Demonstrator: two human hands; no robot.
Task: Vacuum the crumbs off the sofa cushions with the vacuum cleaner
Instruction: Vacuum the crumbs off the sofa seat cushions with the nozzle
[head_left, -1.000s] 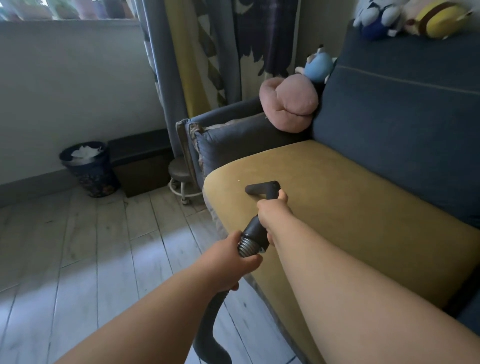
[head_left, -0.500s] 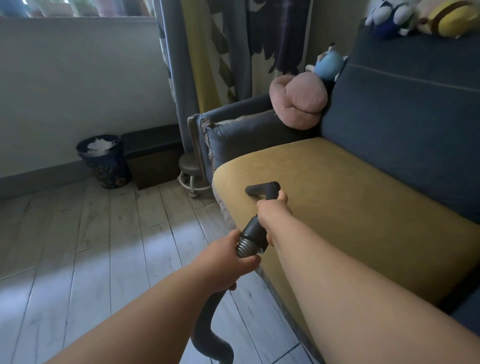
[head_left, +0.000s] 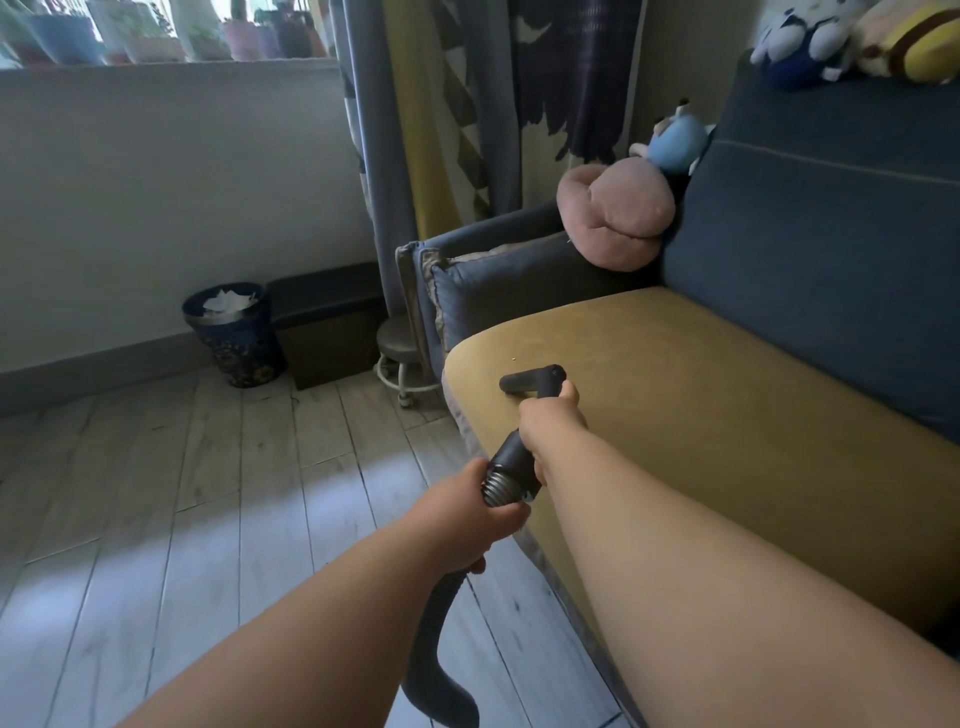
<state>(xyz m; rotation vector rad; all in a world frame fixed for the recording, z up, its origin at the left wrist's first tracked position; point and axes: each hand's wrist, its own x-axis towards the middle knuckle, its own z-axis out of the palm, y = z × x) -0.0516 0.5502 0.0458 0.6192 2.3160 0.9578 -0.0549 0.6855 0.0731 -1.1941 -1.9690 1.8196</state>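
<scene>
Over the last second the nozzle (head_left: 532, 379) crept toward the left end of the yellow seat cushion (head_left: 727, 415). The gap to that end shrank, and the pale crumb (head_left: 513, 358) that had sat off the nozzle's tip was now just beyond its bar, apparently not yet picked up. My read: you were working the front-left corner, early in the job, with most of the cushion not yet covered. The nozzle looked to rest on the cushion near its front edge. Your right hand (head_left: 550, 421) was clenched round the tube right behind the nozzle, and your left hand (head_left: 480, 514) was clenched round the ribbed cuff of the hose (head_left: 436, 649), which dropped to the floor. Both grips were the same as before. Your head had also turned left, so the bin (head_left: 234, 332) and sofa slid right in view and more of the window-sill pots (head_left: 156, 41) showed.
</scene>
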